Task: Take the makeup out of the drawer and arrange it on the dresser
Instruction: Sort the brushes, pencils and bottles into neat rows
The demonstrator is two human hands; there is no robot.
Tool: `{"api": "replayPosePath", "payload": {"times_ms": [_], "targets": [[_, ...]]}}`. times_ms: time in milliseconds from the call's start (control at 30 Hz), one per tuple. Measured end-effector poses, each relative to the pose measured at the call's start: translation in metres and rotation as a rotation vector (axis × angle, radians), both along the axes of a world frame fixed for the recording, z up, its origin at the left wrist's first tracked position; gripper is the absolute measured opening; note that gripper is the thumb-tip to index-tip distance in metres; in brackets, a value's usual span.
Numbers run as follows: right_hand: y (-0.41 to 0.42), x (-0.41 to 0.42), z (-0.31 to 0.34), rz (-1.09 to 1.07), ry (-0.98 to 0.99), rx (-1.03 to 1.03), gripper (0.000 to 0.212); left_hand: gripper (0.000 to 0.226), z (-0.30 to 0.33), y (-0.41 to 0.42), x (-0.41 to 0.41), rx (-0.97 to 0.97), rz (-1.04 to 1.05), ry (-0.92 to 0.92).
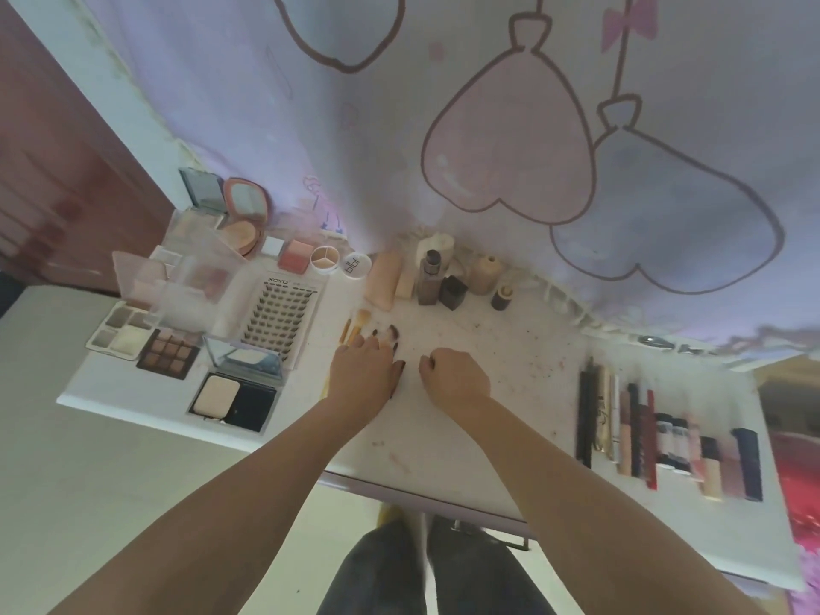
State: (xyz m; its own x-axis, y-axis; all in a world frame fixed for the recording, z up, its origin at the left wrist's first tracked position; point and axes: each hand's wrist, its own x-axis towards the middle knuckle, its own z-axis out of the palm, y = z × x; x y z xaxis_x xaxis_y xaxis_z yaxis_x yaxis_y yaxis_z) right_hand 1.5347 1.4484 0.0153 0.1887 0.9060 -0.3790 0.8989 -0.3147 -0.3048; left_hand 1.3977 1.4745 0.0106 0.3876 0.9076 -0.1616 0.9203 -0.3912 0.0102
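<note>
White "XOYO" lash tray [278,317]; left hand [364,375] flat on brushes [355,328], right hand [455,377] curled empty.

One head-worn wide-angle view looks steeply down over the dresser [443,437] from close above (edges bowed).

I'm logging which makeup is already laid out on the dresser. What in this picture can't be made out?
Head view only:
- Brushes: the left hand covers their handles, so their number and its hold are unclear.
- Right hand: fingers curl under; anything inside is hidden.
- Row of tubes and sticks: blurred, labels unreadable.
- Clear organizer: too hazy to tell its contents.
- Drawer: under the dresser top, out of sight.
</note>
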Motion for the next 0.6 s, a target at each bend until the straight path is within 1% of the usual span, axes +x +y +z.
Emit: {"api": "replayPosePath", "payload": {"times_ms": [133,233,300,433,600], "targets": [[-0.013,0.078,0.02,-0.14,-0.001,-0.004,0.033,0.036,0.014,-0.014,0.051,-0.042,-0.083,-0.103],[-0.028,0.143,0.03,-0.236,-0.023,-0.054,0.025,0.034,0.016,-0.034,0.109,-0.125,-0.177,-0.193],[-0.036,0.174,0.033,-0.269,0.006,-0.093,0.019,0.032,0.013,-0.053,0.148,-0.202,-0.219,-0.221],[-0.047,0.203,0.03,-0.181,0.027,-0.156,0.015,0.03,0.003,-0.084,0.206,-0.33,-0.19,-0.169],[-0.046,0.207,0.02,-0.151,0.006,-0.157,0.014,0.032,-0.007,-0.094,0.227,-0.334,-0.068,-0.091]]}}
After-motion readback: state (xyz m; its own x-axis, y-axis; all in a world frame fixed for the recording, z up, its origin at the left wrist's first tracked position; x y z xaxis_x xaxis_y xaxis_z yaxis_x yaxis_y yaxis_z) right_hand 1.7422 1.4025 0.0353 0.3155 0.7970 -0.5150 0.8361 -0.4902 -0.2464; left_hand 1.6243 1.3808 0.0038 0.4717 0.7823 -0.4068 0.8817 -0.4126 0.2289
